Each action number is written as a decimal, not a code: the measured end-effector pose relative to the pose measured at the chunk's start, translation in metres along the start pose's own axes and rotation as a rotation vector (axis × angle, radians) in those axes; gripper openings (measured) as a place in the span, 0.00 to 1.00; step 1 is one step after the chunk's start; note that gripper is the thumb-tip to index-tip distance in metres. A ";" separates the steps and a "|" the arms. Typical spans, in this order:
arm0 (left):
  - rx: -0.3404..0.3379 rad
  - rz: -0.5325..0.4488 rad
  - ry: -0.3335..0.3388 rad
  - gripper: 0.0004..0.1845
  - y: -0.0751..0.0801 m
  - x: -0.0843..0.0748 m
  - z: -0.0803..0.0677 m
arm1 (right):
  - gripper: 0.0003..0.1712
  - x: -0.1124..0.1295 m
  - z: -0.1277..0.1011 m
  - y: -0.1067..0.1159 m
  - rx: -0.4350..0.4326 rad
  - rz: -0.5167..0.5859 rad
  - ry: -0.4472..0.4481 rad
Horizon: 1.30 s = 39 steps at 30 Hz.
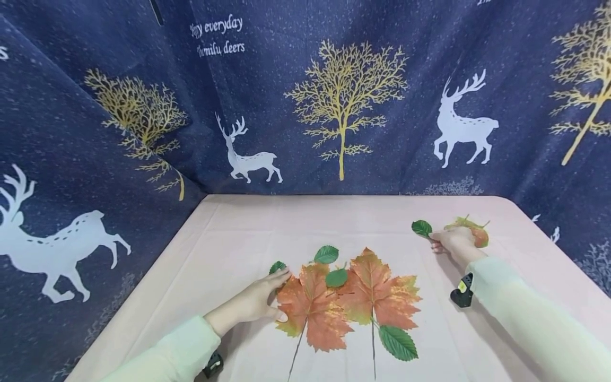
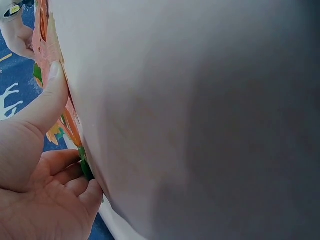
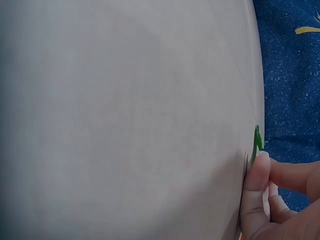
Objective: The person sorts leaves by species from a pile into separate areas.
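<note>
Right hand [image 1: 457,242] pinches an oval leaf [image 1: 421,228] (toothed, green); left hand [image 1: 255,300], spread, touches a jagged orange leaf [image 1: 322,307].

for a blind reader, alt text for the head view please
A person's right hand pinches a small green leaf at the far right of a pale table, while the left hand touches one of two big orange leaves among smaller green leaves. Behind hangs a blue cloth with white deer and gold trees.

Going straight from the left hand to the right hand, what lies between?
In the head view: an orange leaf, a small green leaf, a second orange leaf, then bare table up to the right hand.
</note>
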<state>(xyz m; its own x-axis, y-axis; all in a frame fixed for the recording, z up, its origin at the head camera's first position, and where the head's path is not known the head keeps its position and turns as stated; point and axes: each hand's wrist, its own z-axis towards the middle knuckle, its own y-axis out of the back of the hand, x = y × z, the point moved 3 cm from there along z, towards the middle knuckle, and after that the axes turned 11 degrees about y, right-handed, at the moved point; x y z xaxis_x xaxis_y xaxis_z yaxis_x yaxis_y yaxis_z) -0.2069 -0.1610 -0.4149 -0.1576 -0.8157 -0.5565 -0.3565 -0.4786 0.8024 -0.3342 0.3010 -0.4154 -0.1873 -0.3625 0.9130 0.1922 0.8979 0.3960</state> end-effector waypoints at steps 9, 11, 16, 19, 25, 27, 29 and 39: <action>0.006 -0.001 -0.004 0.52 0.000 -0.001 -0.003 | 0.21 -0.005 0.001 -0.002 -0.004 0.063 -0.020; 0.005 0.000 0.000 0.52 0.000 -0.001 -0.003 | 0.21 -0.005 0.000 -0.002 -0.006 0.079 -0.021; 0.006 0.006 -0.006 0.51 0.001 0.000 -0.003 | 0.20 -0.005 -0.005 -0.004 -0.013 0.110 -0.030; 0.006 0.011 -0.013 0.52 0.001 0.000 -0.002 | 0.21 -0.002 -0.010 -0.007 -0.002 0.153 -0.025; 0.003 0.015 -0.008 0.51 0.002 0.000 -0.002 | 0.19 0.007 -0.021 -0.014 0.057 0.205 -0.005; 0.002 0.014 -0.008 0.51 0.002 -0.001 -0.002 | 0.16 0.010 -0.022 -0.015 0.065 0.212 -0.006; 0.002 0.014 -0.010 0.51 0.002 -0.001 -0.002 | 0.13 0.012 -0.022 -0.015 0.070 0.220 -0.005; 0.001 0.014 0.007 0.52 0.002 -0.004 -0.002 | 0.18 0.018 -0.025 -0.023 0.143 0.266 0.040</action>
<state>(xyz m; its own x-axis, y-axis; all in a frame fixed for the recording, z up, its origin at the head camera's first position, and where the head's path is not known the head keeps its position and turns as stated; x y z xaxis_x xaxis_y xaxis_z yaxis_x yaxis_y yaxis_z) -0.2054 -0.1592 -0.4112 -0.1564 -0.8246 -0.5437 -0.3553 -0.4667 0.8099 -0.3174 0.2677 -0.4054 -0.1098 -0.1167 0.9871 0.0916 0.9877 0.1269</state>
